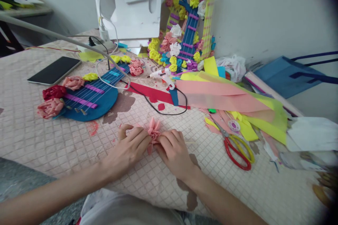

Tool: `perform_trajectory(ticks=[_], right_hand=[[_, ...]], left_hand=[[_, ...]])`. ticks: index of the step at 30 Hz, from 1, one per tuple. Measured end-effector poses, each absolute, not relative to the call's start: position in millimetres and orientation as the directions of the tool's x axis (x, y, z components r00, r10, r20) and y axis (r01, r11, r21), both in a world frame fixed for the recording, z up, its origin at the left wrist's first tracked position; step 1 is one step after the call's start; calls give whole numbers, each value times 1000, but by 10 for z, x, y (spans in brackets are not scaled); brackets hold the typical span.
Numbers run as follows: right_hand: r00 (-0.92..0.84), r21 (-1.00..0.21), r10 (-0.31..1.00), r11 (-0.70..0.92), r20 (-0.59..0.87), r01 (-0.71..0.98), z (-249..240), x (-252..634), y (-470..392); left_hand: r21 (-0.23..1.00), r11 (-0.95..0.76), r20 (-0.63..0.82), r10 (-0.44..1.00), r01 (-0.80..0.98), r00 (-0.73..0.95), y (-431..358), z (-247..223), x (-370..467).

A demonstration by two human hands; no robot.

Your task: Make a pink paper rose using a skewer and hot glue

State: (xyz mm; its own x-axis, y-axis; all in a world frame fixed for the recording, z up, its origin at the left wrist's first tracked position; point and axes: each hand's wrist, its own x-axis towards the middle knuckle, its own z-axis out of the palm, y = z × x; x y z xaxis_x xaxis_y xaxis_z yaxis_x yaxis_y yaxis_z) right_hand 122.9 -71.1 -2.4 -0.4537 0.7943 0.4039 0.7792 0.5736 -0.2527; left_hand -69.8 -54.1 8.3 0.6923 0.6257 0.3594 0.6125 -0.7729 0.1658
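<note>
A pink paper flower (154, 133) with pointed petals is pinched between both hands, low over the table's front part. From the left side my left hand (132, 145) grips its edge, the fingers closed on the petals. My right hand (174, 151) holds the other side, thumb underneath and fingers curled. A thin pale stick (190, 142) shows beside the right hand; whether it joins the flower I cannot tell. Beyond the left hand lies a blue paper guitar (101, 103) with purple strips, strings and paper roses (54, 93) along its edge.
Red-and-yellow scissors (237, 149) lie to the right, near pink crepe paper (221, 96). A white glue gun (163, 74) trails a black cord. A tablet (55, 70) rests at the left, and a white cable (66, 37) arches over the table. Decorated paper guitars (188, 35) lean on the wall.
</note>
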Motion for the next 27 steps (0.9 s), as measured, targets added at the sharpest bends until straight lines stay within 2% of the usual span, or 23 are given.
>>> perform_trajectory(ticks=[8,16,19,23,27], right_hand=[[-503,-186,766,606,400,774,-33,1234,-705],[-521,-129,768,599,373,790,-21,1208,-694],[-486,-193,784,583,386,789,5,1220,-711],[-331,-371,822,519,463,770,82,1210,-778],[-357,-419,848,510,391,752,107,1136,-833]], left_hand=[[158,-760,308,644,630,700,-552,136,-678],[237,-741,331,669,628,665,-538,128,-645],[275,-735,350,677,620,648,-527,115,-648],[330,-701,372,712,632,596,-529,108,-664],[364,-685,371,728,631,576,-531,130,-652]])
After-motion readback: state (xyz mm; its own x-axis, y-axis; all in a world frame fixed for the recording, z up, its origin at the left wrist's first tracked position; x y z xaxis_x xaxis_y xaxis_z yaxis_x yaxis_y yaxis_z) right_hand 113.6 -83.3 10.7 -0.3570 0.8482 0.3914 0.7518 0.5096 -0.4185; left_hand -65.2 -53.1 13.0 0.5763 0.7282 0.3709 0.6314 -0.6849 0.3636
